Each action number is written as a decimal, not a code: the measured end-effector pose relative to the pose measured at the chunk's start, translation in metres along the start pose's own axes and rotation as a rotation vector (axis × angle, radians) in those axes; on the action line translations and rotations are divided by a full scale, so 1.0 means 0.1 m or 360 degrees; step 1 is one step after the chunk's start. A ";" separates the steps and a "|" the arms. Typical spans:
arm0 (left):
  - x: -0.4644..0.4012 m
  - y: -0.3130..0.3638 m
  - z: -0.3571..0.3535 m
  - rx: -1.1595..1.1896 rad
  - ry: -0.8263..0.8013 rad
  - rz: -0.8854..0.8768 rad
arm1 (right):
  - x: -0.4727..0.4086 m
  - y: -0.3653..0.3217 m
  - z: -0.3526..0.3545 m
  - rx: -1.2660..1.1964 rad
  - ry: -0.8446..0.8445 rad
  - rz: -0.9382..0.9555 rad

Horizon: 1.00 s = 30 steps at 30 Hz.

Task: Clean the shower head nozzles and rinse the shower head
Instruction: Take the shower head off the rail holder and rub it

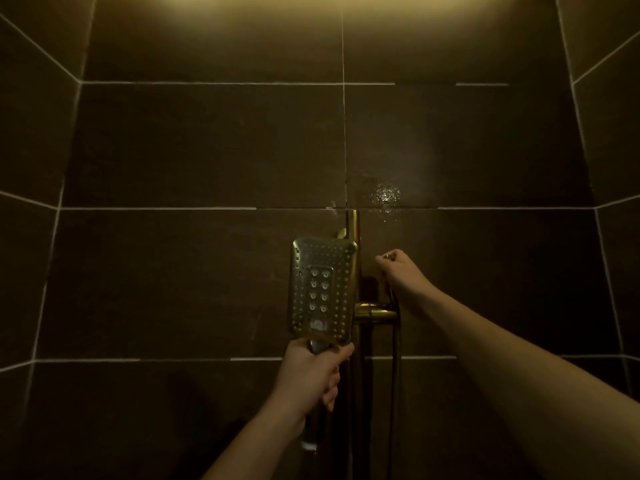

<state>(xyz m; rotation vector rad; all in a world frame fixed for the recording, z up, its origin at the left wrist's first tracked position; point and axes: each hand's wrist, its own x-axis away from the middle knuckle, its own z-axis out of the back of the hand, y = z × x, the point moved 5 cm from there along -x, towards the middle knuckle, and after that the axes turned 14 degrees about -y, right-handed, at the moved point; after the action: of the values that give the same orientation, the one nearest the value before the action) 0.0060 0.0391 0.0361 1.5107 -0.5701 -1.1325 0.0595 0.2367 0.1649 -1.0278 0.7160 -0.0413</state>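
The left hand (311, 370) grips the handle of the rectangular brass-coloured shower head (322, 289), nozzle face toward the camera, just left of the vertical brass rail (353, 230). The right hand (401, 275), right of the rail, curls around something small; what it is cannot be told. Rinsing seems at hand: next, water must flow.

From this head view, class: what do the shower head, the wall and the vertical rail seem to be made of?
Shower head: looks like metal or metal-plated plastic with a glossy gold-toned finish; it reflects light, and which of the two cannot be told.
Wall: dark brown glazed tile, shown by pale grout lines and a wet sheen.
Rail: polished brass-coloured metal, by its bright highlight.
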 end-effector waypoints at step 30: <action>0.09 -0.30 0.05 -0.0001 -0.0006 0.0076 | 0.14 -0.03 -0.20 0.0069 -0.0092 -0.0004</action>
<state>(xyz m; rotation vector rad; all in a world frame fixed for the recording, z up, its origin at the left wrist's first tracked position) -0.0013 0.0375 0.0048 1.4872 -0.6057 -1.0988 0.0598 0.2154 0.1540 -0.9848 0.6590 -0.0290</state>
